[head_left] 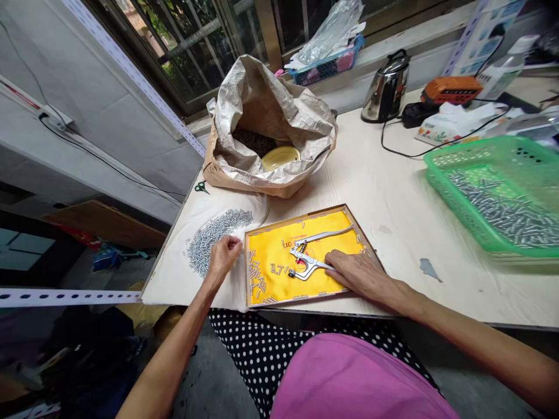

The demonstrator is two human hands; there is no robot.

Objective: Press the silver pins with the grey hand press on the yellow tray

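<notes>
My right hand (356, 272) has its fingers closed round the lower handle of silver spring-loaded pliers (313, 265). The pliers lie with their handles apart over a shallow tray (297, 301) with a yellow bottom. Small metal pins (257, 278) lie scattered in the tray, mostly along its left side. Beside the tray's left edge, my left hand (225, 256) is closed in a pinch; whatever is between its fingertips is too small to make out. Just beyond that hand, a heap of small grey metal pieces (213, 235) is spread on a white cloth (170, 279).
An open woven sack (271, 183) with dark contents and a yellow dish (282, 157) stands behind the tray. Green-handled scissors (201, 187) lie left of it. A green basket (493, 244) of metal pieces is at right, a steel kettle (386, 87) farther back.
</notes>
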